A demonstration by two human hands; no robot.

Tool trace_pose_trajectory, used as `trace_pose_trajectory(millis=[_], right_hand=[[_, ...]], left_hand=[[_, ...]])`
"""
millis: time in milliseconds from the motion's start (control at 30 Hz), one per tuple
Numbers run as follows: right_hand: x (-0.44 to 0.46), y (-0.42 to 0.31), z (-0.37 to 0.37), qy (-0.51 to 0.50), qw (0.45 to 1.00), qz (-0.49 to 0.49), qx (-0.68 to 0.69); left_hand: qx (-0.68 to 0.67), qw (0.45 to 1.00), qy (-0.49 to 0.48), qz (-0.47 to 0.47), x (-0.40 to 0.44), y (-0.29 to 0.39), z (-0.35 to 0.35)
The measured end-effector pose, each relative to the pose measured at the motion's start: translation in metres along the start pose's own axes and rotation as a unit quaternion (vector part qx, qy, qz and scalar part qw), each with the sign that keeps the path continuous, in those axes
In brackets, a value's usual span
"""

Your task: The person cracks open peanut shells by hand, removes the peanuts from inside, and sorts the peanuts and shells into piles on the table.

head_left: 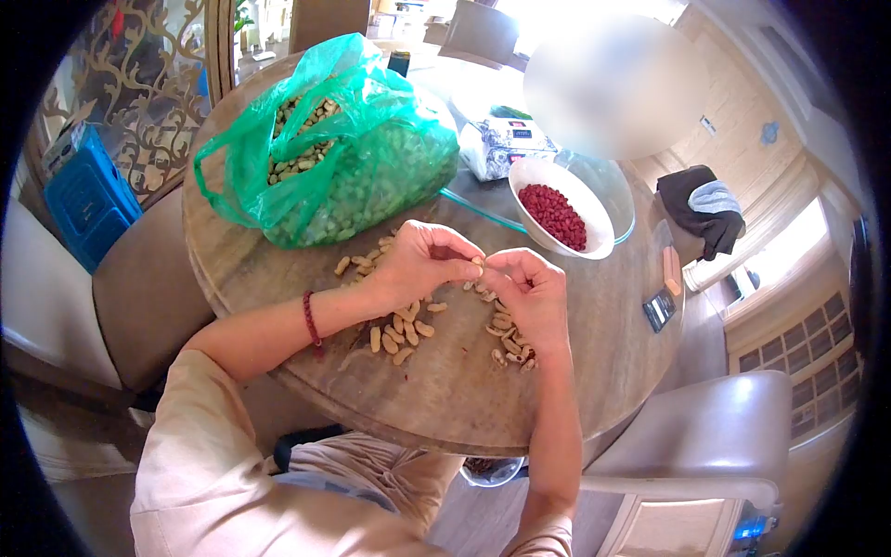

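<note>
My left hand (pixel 419 266), with a dark red bracelet on its wrist, pinches a small peanut (pixel 478 263) between thumb and fingertips. Close against it, the closed fingertips of my right hand (pixel 536 295) meet the same peanut. Unshelled peanuts (pixel 399 334) lie loose on the table beneath and beyond my left hand. Beside my right hand is a small heap of peanut shells (pixel 504 327), partly covered by the hand. A white bowl (pixel 594 243) holding red-skinned peanut kernels (pixel 552 215) stands beyond my right hand.
An open green plastic bag (pixel 371 176) full of peanuts stands on the round table (pixel 445 408). Near the bowl are a patterned package (pixel 510 148) and a glass lid (pixel 613 186). A phone-like dark device (pixel 659 310) lies at the right edge. Below the table is a bin (pixel 494 472).
</note>
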State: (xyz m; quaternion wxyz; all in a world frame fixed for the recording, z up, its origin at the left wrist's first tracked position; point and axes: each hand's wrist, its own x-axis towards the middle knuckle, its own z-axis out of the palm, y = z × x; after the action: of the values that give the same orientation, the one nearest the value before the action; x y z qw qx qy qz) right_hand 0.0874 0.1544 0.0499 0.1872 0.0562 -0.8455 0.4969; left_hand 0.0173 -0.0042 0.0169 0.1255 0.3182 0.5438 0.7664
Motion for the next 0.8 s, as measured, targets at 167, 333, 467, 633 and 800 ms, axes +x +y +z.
trace_pose_trajectory(millis=[167, 333, 467, 633, 800], right_hand=[[0.0, 0.003, -0.004, -0.025, 0.999, -0.013, -0.029], [-0.001, 0.005, -0.004, -0.063, 0.998, 0.019, 0.004], [-0.002, 0.0, -0.004, -0.062, 0.998, 0.022, 0.007], [0.0, -0.001, -0.007, -0.033, 0.999, 0.025, 0.029], [0.0, 0.0, -0.009, -0.037, 0.999, 0.021, 0.001]], left_hand=[[0.02, 1.0, -0.016, -0.002, -0.001, -0.002, -0.001], [0.015, 0.999, -0.033, 0.009, -0.002, -0.002, -0.003], [-0.006, 0.999, -0.03, 0.016, -0.002, -0.001, -0.001], [-0.033, 0.999, -0.018, 0.016, -0.002, -0.001, 0.003], [0.016, 1.0, -0.027, -0.001, -0.002, 0.0, 0.006]])
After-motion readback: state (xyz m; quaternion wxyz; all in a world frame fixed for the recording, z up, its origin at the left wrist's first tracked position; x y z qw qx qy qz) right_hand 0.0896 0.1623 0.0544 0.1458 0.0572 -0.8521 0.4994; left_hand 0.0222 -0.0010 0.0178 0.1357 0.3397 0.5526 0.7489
